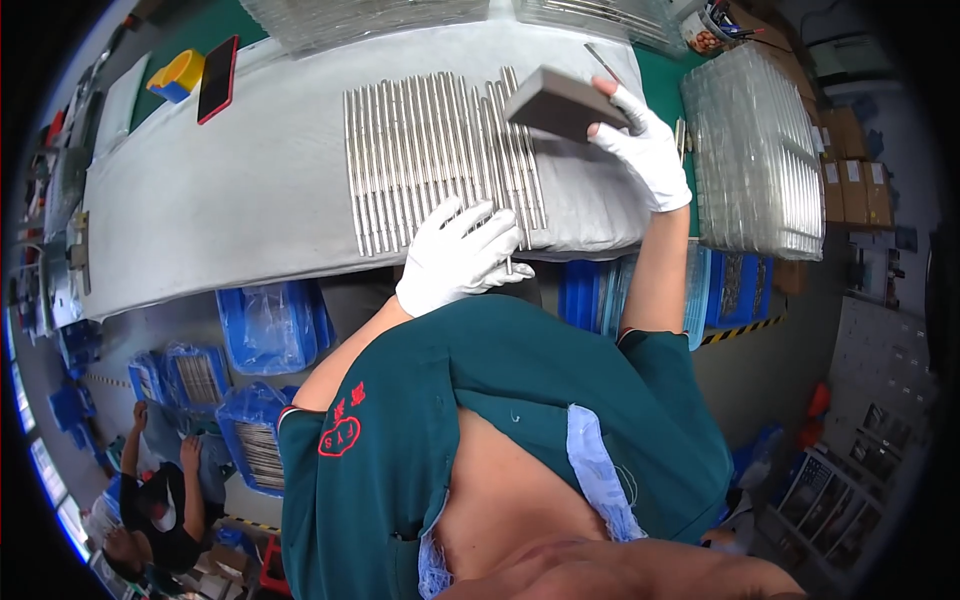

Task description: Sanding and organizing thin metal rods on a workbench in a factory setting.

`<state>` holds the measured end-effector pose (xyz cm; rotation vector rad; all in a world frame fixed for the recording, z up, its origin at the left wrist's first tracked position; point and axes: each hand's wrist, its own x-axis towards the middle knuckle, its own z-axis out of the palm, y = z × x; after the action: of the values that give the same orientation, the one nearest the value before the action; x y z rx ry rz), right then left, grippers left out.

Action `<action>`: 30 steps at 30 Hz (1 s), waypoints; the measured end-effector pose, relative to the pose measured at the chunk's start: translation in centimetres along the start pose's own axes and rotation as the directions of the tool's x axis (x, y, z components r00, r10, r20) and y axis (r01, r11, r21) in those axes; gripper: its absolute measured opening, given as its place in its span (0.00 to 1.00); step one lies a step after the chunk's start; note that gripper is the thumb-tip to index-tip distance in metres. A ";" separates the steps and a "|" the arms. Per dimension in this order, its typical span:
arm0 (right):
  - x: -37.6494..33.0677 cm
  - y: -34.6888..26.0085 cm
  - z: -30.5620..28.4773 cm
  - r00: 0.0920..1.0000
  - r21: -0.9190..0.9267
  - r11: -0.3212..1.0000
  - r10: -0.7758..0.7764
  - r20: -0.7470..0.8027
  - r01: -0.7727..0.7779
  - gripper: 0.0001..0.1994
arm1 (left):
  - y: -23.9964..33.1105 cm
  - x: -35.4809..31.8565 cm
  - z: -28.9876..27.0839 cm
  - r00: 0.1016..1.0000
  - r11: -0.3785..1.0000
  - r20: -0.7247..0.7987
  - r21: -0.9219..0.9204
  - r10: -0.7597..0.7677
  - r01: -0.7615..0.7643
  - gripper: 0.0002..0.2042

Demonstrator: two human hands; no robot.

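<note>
Many long silver metal rods [420, 160] lie side by side in a row on a grey cloth-covered table [240, 200]. My left hand [455, 258], in a white glove, rests on the near ends of the rods and pinches one thin rod [505, 225] between its fingers. My right hand [645, 145], also gloved in white, holds a dark grey rectangular block [560, 103] tilted above the right end of the row. A thin rod sticks up behind that hand.
Stacks of clear plastic trays [755, 160] stand at the right and along the far edge. A red phone [217, 78] and a yellow-blue object [177, 75] lie far left. Blue bins [265, 325] with parts sit below the table. Another person [155, 510] crouches at lower left.
</note>
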<state>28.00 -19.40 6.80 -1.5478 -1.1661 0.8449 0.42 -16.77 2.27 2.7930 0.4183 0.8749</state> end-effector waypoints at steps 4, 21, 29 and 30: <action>2.0 1.2 2.2 0.888 0.164 0.932 -0.239 -0.392 0.323 0.29 | 0.1 -0.6 0.6 0.995 0.997 0.078 0.050 -0.065 0.061 0.24; 2.3 3.9 3.9 0.823 -0.058 0.976 -0.207 -0.529 0.208 0.28 | 0.0 -0.9 0.4 0.952 0.975 0.246 0.173 -0.180 0.140 0.28; 1.6 3.2 3.8 0.976 0.097 0.989 -0.093 -0.198 0.114 0.27 | -0.3 -1.1 0.6 0.988 0.993 0.106 0.033 -0.114 0.111 0.24; 1.2 2.2 3.4 0.999 0.114 0.993 -0.003 -0.047 0.008 0.26 | -0.4 -1.0 0.4 0.987 0.992 0.105 0.037 -0.121 0.118 0.24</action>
<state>25.85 -17.34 3.82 -1.4624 -1.0696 0.8525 -0.24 -16.77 1.33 2.7924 0.5798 0.6954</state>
